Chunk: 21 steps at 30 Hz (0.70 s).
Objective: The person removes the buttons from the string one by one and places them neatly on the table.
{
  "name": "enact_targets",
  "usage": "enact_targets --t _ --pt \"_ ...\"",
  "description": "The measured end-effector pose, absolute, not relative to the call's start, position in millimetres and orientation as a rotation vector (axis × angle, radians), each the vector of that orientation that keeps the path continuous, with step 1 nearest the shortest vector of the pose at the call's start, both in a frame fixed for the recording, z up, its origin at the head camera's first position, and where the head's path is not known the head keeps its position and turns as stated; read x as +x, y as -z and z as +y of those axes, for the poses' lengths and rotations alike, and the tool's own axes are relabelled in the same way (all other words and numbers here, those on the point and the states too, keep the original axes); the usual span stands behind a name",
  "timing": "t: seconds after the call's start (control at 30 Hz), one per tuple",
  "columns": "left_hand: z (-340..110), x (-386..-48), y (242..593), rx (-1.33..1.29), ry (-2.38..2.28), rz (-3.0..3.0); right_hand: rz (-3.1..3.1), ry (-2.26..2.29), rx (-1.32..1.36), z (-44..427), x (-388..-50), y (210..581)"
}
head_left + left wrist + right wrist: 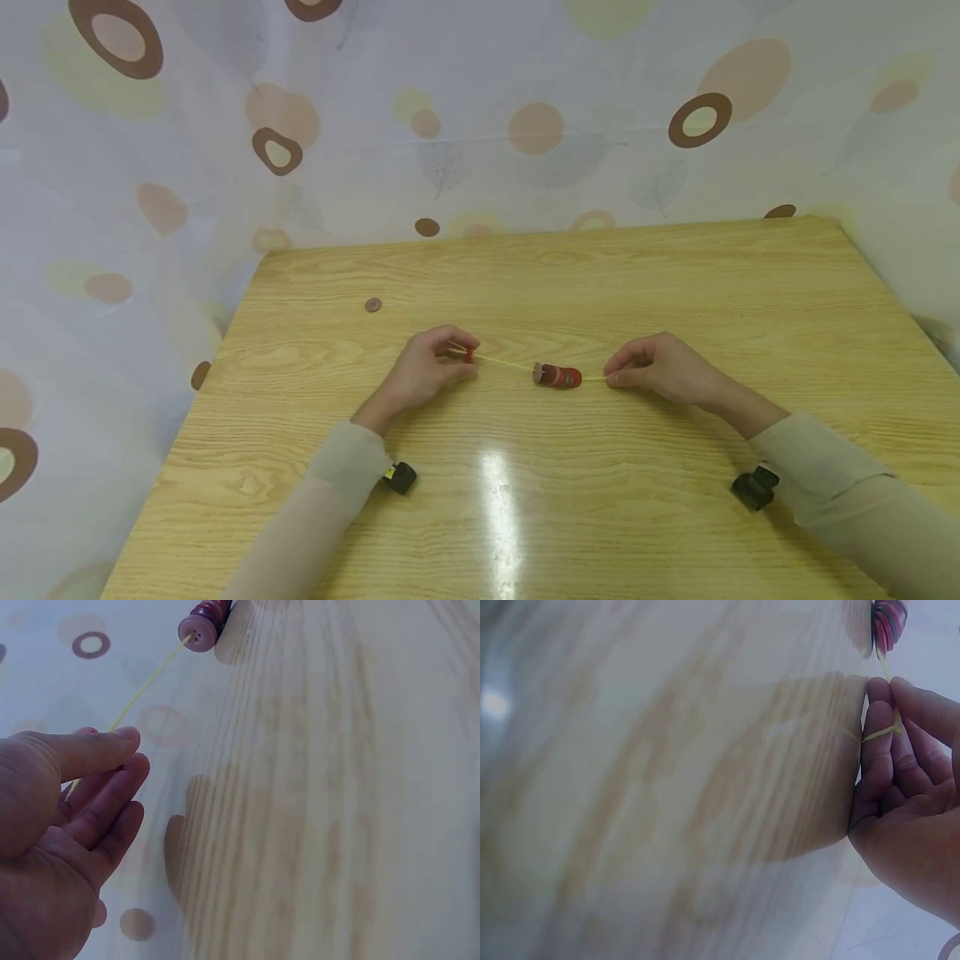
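Observation:
A yellow string (504, 362) runs between the two hands, with several red and brown buttons (561, 377) threaded in a row on it. My left hand (426, 368) pinches a red button (469, 355), seen edge-on, on the string's left part. At the left end of the row a brown button (198, 634) faces the left hand, the string passing through its holes. My right hand (667, 371) pinches the string just right of the row. In the right wrist view a knot (897, 729) and a short tail of string show by its fingers.
A loose brown button (372, 305) lies on the wooden table (600, 500), toward the back left. Patterned white cloth (480, 108) hangs behind the table and at its sides. Black wrist cameras (401, 477) sit on both sleeves.

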<state>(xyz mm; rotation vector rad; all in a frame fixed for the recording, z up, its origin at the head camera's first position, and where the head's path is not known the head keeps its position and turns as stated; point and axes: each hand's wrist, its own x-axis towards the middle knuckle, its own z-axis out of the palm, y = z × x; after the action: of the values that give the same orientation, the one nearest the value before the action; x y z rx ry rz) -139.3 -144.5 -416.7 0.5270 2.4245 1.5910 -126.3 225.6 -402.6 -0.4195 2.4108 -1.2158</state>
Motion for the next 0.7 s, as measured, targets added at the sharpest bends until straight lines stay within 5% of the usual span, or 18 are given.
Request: enact_targets --t 0.7 --pt "-156 -138 412 0.442 -1.577 2.438 2.401 1.225 -0.408 227 -128 406"
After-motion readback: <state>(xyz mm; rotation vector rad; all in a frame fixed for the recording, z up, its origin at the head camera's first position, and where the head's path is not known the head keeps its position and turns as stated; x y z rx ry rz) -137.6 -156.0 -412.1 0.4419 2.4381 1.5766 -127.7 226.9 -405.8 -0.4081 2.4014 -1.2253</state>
